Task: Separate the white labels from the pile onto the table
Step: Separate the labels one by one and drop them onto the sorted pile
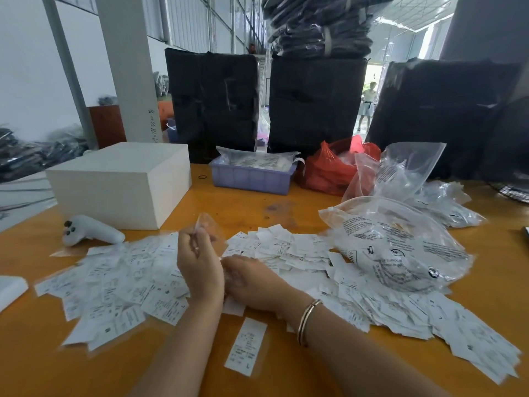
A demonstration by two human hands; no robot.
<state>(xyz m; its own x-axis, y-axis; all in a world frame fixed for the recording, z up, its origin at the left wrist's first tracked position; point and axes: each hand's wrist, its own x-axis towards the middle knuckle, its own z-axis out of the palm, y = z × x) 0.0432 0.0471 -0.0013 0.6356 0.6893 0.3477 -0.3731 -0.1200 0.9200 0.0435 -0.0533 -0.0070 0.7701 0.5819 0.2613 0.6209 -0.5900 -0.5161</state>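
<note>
Left hand (199, 267) fingers pinch a small clear sleeve (206, 222); right hand (252, 282) rests on the twelve-o'clock heap of thin white paper labels (286, 247), grip unclear. Light, floppy: take edges.

Head-height, forward-down, seemingly near table (257, 207)

Clear bag (400, 247) — print too blurred; nothing legible.

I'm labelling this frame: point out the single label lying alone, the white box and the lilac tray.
single label (246, 346), head view, middle of its face.
white box (114, 193), head view, front face.
lilac tray (252, 179), head view, front wall.
</note>
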